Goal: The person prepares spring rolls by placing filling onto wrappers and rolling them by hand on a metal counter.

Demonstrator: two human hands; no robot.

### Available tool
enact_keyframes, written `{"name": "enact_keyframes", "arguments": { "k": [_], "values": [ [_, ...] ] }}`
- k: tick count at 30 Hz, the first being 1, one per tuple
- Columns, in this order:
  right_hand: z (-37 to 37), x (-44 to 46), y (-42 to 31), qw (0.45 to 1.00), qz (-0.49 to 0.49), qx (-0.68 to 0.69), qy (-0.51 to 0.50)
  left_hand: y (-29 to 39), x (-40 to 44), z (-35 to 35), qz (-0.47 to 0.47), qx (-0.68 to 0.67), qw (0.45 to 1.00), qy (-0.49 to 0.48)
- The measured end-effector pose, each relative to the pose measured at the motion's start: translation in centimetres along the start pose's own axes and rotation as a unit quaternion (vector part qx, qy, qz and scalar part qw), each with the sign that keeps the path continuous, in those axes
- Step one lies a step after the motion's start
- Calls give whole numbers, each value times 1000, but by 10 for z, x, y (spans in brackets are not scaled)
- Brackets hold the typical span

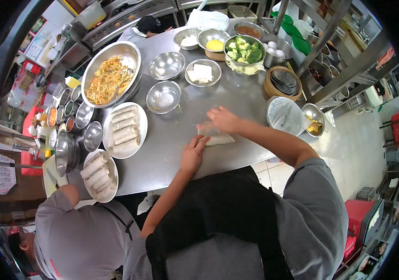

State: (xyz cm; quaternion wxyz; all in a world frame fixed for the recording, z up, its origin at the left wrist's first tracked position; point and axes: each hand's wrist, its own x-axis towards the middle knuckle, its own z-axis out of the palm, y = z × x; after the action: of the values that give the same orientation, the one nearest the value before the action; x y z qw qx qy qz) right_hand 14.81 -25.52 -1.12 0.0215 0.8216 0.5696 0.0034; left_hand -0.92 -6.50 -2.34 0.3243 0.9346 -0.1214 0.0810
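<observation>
A pale, partly rolled spring roll (221, 140) lies on the steel table in front of me, its thin wrapper flap (207, 132) still spread flat on the far side. My left hand (193, 153) grips the left end of the roll with fingers pressed together. Just beyond, my right hand (223, 120) is over the far edge of the flap, fingers apart and one fingertip touching the wrapper. Finished spring rolls sit in a row on an oval white plate (142, 122), and more are stacked on a second white plate (115, 185) nearer the table edge.
A large bowl of shredded vegetable filling (108, 80) stands at left. Steel bowls (164, 97) sit ahead, one with white blocks (200, 73), another with broccoli (245, 50). To the right is a plastic-covered round stack (285, 115). A co-worker (80, 228) is close on my left.
</observation>
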Motion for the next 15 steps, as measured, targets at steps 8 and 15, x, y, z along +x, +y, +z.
{"name": "enact_keyframes", "arguments": {
  "k": [8, 15],
  "values": [
    [-52, 73, 16, 969, 142, 200, 36, 8, -1, -4, -22, -22, 999, -2],
    [-18, 209, 20, 978, 195, 69, 12, 5, -3, 2, -27, -25, 999, 6]
  ]
}}
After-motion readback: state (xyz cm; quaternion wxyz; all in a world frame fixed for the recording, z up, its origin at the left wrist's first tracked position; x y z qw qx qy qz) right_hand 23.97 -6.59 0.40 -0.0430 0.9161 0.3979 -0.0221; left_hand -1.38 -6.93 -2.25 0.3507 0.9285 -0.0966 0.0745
